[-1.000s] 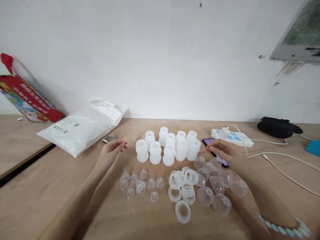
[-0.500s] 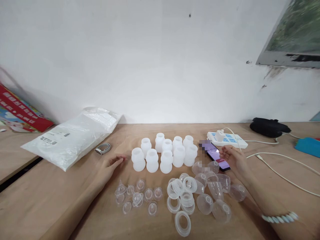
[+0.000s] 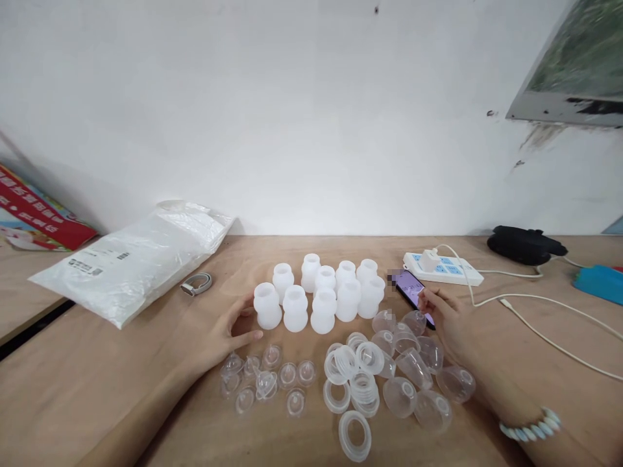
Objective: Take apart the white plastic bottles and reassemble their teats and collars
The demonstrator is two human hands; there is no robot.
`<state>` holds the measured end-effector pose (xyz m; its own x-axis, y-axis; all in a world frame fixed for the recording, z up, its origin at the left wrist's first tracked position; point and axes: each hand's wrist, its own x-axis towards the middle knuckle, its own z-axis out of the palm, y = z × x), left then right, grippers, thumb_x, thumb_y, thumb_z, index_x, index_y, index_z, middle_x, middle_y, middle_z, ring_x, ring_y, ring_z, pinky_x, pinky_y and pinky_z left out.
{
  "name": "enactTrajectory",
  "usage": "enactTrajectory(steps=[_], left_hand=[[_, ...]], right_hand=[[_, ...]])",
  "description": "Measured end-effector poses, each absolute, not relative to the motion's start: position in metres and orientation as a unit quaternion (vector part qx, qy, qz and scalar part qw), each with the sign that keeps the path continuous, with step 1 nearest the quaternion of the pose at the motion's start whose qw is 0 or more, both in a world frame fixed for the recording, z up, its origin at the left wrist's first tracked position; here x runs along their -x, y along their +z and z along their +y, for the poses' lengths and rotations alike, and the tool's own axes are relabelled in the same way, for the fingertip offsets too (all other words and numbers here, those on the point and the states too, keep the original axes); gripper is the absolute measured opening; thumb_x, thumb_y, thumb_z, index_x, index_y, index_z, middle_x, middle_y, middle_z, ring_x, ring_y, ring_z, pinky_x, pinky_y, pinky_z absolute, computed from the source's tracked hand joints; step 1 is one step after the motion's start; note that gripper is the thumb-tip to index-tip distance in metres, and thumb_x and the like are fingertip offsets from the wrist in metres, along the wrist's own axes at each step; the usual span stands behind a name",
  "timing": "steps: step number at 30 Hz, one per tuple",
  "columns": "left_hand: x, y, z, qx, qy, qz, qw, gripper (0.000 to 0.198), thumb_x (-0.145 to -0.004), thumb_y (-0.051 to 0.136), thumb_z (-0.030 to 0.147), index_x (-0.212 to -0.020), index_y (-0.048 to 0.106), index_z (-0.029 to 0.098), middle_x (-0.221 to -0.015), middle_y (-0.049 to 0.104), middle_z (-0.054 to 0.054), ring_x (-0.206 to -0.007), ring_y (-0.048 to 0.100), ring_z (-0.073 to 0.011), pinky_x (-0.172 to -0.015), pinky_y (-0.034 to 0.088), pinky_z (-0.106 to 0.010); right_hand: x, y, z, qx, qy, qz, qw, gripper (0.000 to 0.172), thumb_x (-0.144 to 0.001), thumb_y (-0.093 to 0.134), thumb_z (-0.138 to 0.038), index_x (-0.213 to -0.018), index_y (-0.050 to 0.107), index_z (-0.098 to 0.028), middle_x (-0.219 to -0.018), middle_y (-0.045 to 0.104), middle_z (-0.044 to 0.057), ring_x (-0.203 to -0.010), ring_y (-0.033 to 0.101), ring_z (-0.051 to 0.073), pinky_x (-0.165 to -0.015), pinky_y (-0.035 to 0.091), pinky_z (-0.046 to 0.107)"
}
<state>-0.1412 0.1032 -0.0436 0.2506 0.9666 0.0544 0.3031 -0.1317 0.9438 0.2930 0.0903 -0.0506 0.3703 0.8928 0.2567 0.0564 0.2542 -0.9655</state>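
Several white hourglass-shaped bottles point(image 3: 267, 308) stand upright in a group at mid-table. My left hand point(image 3: 238, 327) is at the left side of the nearest-left bottle, thumb and fingers apart; whether its fingertips touch the bottle I cannot tell. My right hand point(image 3: 440, 314) hovers by the lower end of a phone point(image 3: 406, 285), fingers loosely curled and nothing visible in them. Just below it lie several clear dome-shaped caps point(image 3: 399, 395). Left of these is a pile of translucent screw rings point(image 3: 354, 436). Several clear teats point(image 3: 296, 403) lie in front of the bottles.
A white plastic mailing bag point(image 3: 131, 266) lies at the left beside a grey coiled strap point(image 3: 196, 284). At the back right are a power strip point(image 3: 462, 274) with a white cable, a black case point(image 3: 525, 245) and a blue item point(image 3: 601, 283). A wall point(image 3: 311, 130) borders the table behind.
My left hand has moved right to the nearest-left bottle, its thumb spreading away from the fingers. My right hand has shifted slightly left and down by the phone and caps. The view has moved slightly.
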Motion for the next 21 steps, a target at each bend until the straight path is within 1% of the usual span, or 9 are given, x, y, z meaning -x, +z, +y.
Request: enactTrajectory(steps=[3, 6, 9, 12, 14, 16, 18, 21], left_hand=[[0.137, -0.044, 0.107, -0.646, 0.380, 0.470, 0.465, 0.075, -0.071, 0.078, 0.039, -0.137, 0.049, 0.023, -0.146, 0.052, -0.012, -0.133, 0.048, -0.0346, -0.112, 0.038, -0.051], [0.131, -0.045, 0.108, -0.642, 0.392, 0.470, 0.461, 0.075, -0.069, 0.080, 0.038, -0.135, 0.050, 0.020, -0.145, 0.053, -0.014, -0.129, 0.052, -0.0358, -0.108, 0.043, -0.050], [0.121, -0.041, 0.106, -0.657, 0.391, 0.467, 0.444, 0.067, -0.071, 0.079, 0.037, -0.130, 0.054, 0.018, -0.139, 0.058, -0.014, -0.124, 0.055, -0.0342, -0.106, 0.044, -0.049], [0.113, -0.034, 0.103, -0.656, 0.390, 0.470, 0.444, 0.056, -0.074, 0.076, 0.038, -0.123, 0.058, 0.016, -0.128, 0.065, -0.013, -0.117, 0.060, -0.0320, -0.103, 0.046, -0.047], [0.112, -0.030, 0.102, -0.643, 0.398, 0.486, 0.439, 0.054, -0.072, 0.076, 0.040, -0.118, 0.060, 0.015, -0.121, 0.069, -0.012, -0.113, 0.062, -0.0328, -0.100, 0.048, -0.048], [0.114, -0.025, 0.102, -0.631, 0.412, 0.500, 0.426, 0.054, -0.071, 0.076, 0.044, -0.114, 0.061, 0.015, -0.117, 0.069, -0.012, -0.113, 0.061, -0.0339, -0.100, 0.046, -0.050], [0.119, -0.018, 0.101, -0.622, 0.431, 0.515, 0.402, 0.054, -0.070, 0.076, 0.046, -0.112, 0.061, 0.016, -0.115, 0.069, -0.011, -0.113, 0.059, -0.0338, -0.101, 0.044, -0.051], [0.123, -0.003, 0.095, -0.612, 0.460, 0.531, 0.363, 0.050, -0.071, 0.074, 0.046, -0.109, 0.060, 0.017, -0.108, 0.068, -0.009, -0.108, 0.060, -0.0319, -0.100, 0.044, -0.049]], right_hand=[[-0.289, -0.047, 0.086, 0.528, 0.312, -0.490, 0.620, 0.025, -0.079, 0.070, -0.045, -0.069, 0.064, -0.023, -0.061, 0.057, -0.001, -0.061, 0.053, 0.017, -0.064, 0.043, 0.032], [-0.289, -0.041, 0.083, 0.542, 0.289, -0.528, 0.586, 0.023, -0.080, 0.069, -0.045, -0.072, 0.065, -0.023, -0.062, 0.060, 0.000, -0.064, 0.055, 0.019, -0.065, 0.044, 0.033], [-0.291, -0.033, 0.081, 0.560, 0.208, -0.596, 0.537, 0.026, -0.082, 0.065, -0.047, -0.072, 0.064, -0.023, -0.064, 0.063, 0.002, -0.065, 0.058, 0.020, -0.064, 0.044, 0.033], [-0.285, -0.022, 0.075, 0.567, 0.108, -0.646, 0.499, 0.028, -0.085, 0.060, -0.046, -0.072, 0.063, -0.023, -0.066, 0.065, 0.003, -0.067, 0.060, 0.022, -0.067, 0.045, 0.035], [-0.274, -0.013, 0.068, 0.559, 0.058, -0.672, 0.482, 0.024, -0.088, 0.057, -0.041, -0.073, 0.062, -0.023, -0.068, 0.066, 0.003, -0.069, 0.061, 0.022, -0.068, 0.046, 0.035], [-0.258, -0.006, 0.060, 0.527, 0.032, -0.708, 0.468, 0.018, -0.090, 0.055, -0.034, -0.077, 0.061, -0.023, -0.070, 0.066, 0.002, -0.068, 0.061, 0.020, -0.066, 0.045, 0.033], [-0.240, 0.000, 0.051, 0.476, 0.025, -0.757, 0.447, 0.014, -0.091, 0.054, -0.027, -0.080, 0.060, -0.022, -0.072, 0.064, 0.001, -0.067, 0.059, 0.019, -0.065, 0.045, 0.031], [-0.214, 0.007, 0.041, 0.408, 0.033, -0.820, 0.399, 0.012, -0.093, 0.052, -0.020, -0.084, 0.059, -0.021, -0.076, 0.064, 0.003, -0.073, 0.059, 0.019, -0.068, 0.045, 0.032]])
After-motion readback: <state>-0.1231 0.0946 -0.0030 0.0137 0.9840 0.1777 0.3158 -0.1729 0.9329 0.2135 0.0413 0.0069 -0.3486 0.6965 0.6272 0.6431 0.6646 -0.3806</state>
